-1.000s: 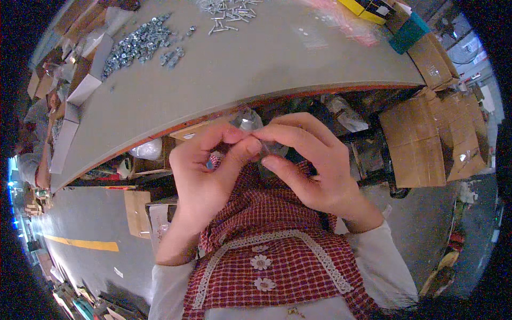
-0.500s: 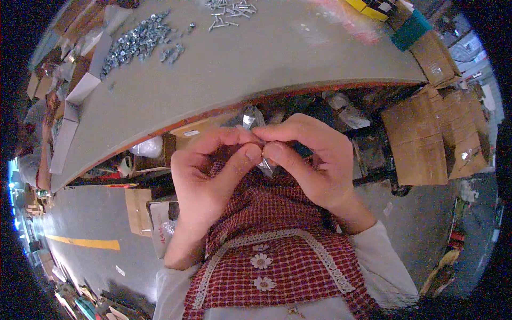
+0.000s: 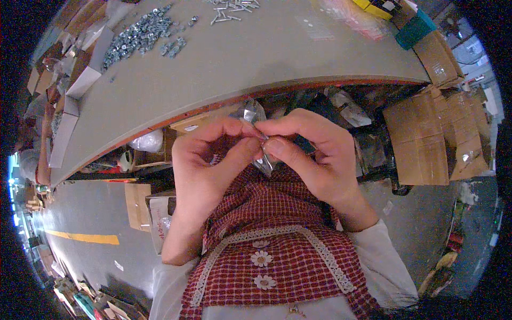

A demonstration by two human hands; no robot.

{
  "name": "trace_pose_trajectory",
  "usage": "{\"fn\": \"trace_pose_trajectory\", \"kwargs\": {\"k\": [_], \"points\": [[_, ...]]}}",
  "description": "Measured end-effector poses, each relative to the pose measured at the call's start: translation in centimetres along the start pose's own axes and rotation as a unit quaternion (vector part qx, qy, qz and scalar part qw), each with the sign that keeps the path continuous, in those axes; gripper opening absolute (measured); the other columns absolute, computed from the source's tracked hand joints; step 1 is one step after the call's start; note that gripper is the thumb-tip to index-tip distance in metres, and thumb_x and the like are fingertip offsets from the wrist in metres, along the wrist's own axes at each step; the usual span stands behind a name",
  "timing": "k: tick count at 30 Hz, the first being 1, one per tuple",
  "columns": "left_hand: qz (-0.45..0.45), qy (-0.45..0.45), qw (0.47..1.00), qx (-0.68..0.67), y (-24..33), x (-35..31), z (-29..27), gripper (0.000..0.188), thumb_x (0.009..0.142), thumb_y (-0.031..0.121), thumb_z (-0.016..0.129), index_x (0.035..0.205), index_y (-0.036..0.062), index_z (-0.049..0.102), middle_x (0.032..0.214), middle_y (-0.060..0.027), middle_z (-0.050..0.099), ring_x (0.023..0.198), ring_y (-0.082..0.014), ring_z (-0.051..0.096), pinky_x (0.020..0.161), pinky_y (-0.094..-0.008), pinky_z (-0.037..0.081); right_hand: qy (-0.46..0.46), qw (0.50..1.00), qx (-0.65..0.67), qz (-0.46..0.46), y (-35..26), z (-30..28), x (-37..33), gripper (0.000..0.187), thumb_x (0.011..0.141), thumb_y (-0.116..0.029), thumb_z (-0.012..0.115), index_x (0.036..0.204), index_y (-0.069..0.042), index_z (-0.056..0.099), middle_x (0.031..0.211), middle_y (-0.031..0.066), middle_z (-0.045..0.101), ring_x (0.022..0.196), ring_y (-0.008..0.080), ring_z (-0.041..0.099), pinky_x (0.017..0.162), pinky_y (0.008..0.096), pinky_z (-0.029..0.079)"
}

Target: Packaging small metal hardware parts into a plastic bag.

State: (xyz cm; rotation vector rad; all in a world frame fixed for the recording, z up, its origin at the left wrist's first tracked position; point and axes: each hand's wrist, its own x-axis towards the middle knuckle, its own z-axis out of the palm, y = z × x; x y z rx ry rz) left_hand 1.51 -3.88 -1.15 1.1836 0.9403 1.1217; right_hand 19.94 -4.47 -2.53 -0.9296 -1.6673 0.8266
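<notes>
In front of my chest, below the table edge, both hands pinch a small clear plastic bag (image 3: 264, 166). My left hand (image 3: 205, 165) closes thumb and forefinger on one side of it. Meeting it fingertip to fingertip, my right hand (image 3: 320, 152) pinches the other side. Shiny film shows below the fingertips, and another shiny clear piece (image 3: 253, 111) shows just above them; whether it is the same bag I cannot tell. The fingers hide whatever is inside.
On the grey table (image 3: 224, 58) lie a heap of small metal fittings (image 3: 141, 34), several loose screws (image 3: 232, 9) and flat clear bags with reddish marks (image 3: 357, 21). Cardboard boxes (image 3: 418, 138) stand at the right. A white open carton (image 3: 66, 130) lines the left edge.
The view has shifted slightly, and a little more of the tabletop items shows. Both hands keep their pinch on the bag, with the fingertips barely moved.
</notes>
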Motion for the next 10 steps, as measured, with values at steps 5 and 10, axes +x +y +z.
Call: {"fn": "trace_pose_trajectory", "kwargs": {"k": [5, 10], "points": [[-0.009, -0.011, 1.000, -0.001, 0.09, 0.07, 0.11, 0.010, 0.085, -0.007, 0.066, 0.095, -0.0049, 0.066, 0.092, -0.0075, 0.069, 0.082, -0.0126, 0.065, 0.076, -0.0256, 0.053, -0.024, 0.999, -0.027, 0.010, 0.10, -0.38, -0.14, 0.020, 0.089, -0.003, 0.064, 0.108, 0.003, 0.068, 0.091, 0.0088, 0.067, 0.082, 0.0159, 0.064, 0.075, 0.0271, 0.049], [-0.025, -0.020, 0.999, 0.019, -0.12, 0.16, -0.17, 0.011, 0.086, -0.007, 0.065, 0.097, -0.0043, 0.067, 0.092, -0.0084, 0.070, 0.082, -0.0130, 0.066, 0.076, -0.0257, 0.053, -0.027, 0.999, -0.014, 0.024, 0.23, -0.39, -0.28, 0.020, 0.091, -0.004, 0.062, 0.110, 0.002, 0.068, 0.091, 0.0087, 0.067, 0.082, 0.0161, 0.064, 0.075, 0.0273, 0.049]]}}
